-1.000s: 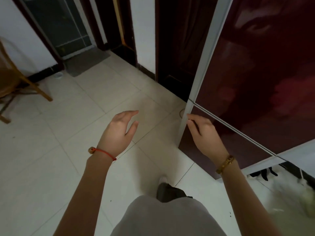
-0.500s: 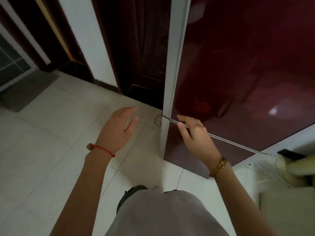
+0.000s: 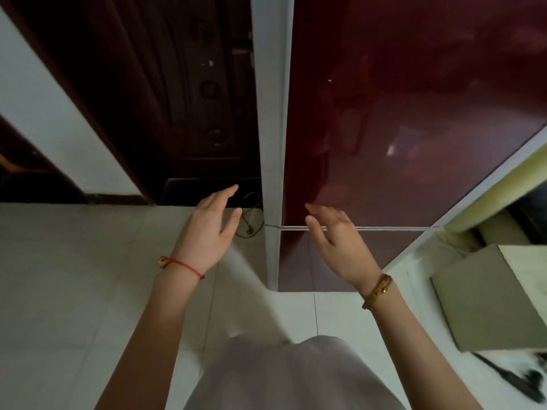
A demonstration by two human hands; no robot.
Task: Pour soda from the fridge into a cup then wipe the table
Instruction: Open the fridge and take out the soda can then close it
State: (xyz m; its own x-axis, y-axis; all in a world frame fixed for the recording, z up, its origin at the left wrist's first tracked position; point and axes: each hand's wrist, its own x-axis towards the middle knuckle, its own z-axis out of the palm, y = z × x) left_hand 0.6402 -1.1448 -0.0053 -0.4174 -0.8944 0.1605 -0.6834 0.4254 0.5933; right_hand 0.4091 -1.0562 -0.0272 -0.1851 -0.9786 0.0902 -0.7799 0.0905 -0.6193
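Observation:
A dark red glossy fridge (image 3: 399, 119) with a white side panel (image 3: 272, 143) stands straight ahead, both doors closed. A thin pale seam (image 3: 370, 228) splits the upper door from the lower one. My right hand (image 3: 337, 241) hovers in front of that seam with fingers stretched out and holds nothing. To the left of the fridge's white edge my left hand (image 3: 211, 229) is raised, fingers straight, also holding nothing. No soda, cup or table shows.
A dark wooden door (image 3: 183, 99) stands left of the fridge, with a cable (image 3: 251, 220) on the floor at its foot. A beige box (image 3: 488, 297) sits on the pale tiled floor at the right. White wall (image 3: 44, 113) at far left.
The view has swung right, so the fridge now faces me squarely. My right hand has drawn back a little from the door seam and spread its fingers. My left hand stays raised and open.

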